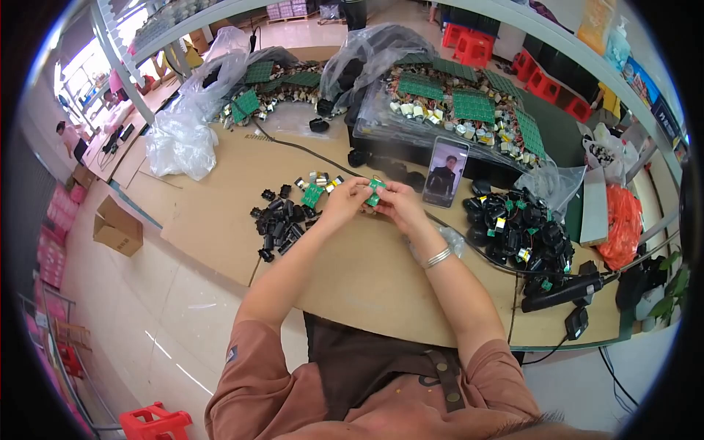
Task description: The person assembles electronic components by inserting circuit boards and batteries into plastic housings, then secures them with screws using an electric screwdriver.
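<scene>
Green circuit board [374,193] is sitting between the two hands, near the centre of the frame, as I am watching remotely. The left hand [347,201] is pinching its left side; the right hand [400,205] is gripping its right side with thumb and fingers. Just left of the hands, a smaller board cluster [312,195] is lying above small black parts [282,226]. A phone [444,173] is standing right of centre, black housings [517,227] are heaping farther right, and green panels [474,105] are resting upper right.
</scene>
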Motion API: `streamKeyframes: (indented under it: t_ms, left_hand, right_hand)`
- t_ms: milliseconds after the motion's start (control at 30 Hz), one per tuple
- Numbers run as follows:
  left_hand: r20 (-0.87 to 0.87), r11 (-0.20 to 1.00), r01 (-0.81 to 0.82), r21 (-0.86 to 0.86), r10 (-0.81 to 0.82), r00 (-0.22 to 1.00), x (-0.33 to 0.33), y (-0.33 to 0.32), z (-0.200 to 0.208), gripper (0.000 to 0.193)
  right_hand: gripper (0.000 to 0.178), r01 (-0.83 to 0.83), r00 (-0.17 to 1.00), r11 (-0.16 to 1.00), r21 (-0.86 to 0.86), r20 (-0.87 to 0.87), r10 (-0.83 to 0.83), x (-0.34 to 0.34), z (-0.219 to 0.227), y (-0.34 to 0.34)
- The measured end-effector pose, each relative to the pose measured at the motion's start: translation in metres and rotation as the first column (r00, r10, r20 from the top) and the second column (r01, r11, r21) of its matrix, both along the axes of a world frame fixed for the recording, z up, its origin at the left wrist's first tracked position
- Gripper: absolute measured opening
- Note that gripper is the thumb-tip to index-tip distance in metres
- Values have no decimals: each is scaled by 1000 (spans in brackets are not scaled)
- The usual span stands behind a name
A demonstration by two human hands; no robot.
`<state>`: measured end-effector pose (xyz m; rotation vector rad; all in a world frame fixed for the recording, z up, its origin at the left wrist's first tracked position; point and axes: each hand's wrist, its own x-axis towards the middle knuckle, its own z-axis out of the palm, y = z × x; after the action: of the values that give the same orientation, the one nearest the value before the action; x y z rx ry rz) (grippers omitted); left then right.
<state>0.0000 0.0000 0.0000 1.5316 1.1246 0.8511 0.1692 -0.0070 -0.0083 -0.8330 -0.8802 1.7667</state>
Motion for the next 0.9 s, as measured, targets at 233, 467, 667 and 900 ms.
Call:
streamKeyframes:
  t_ms: [233, 467, 667, 900]
  left_hand:
    - [566, 901, 153, -407, 117, 816, -14, 11, -9, 24]
    - [535, 849, 192, -492, 121, 836, -24, 14, -7, 28]
    - [645, 819, 297, -490, 112, 756, -31, 23, -21, 25]
    - [-460, 801, -175, 572, 490, 740, -46, 12, 30, 25]
  right_hand:
    - [16, 56, 998, 997, -53, -21, -57, -7, 1, 1]
    - [19, 44, 999, 987, -154, -24, -48, -11, -3, 7]
    - [16, -17, 996, 985, -172, -93, 1, -22, -1, 6]
    - [16, 79, 992, 992, -96, 110, -68, -12, 4, 2]
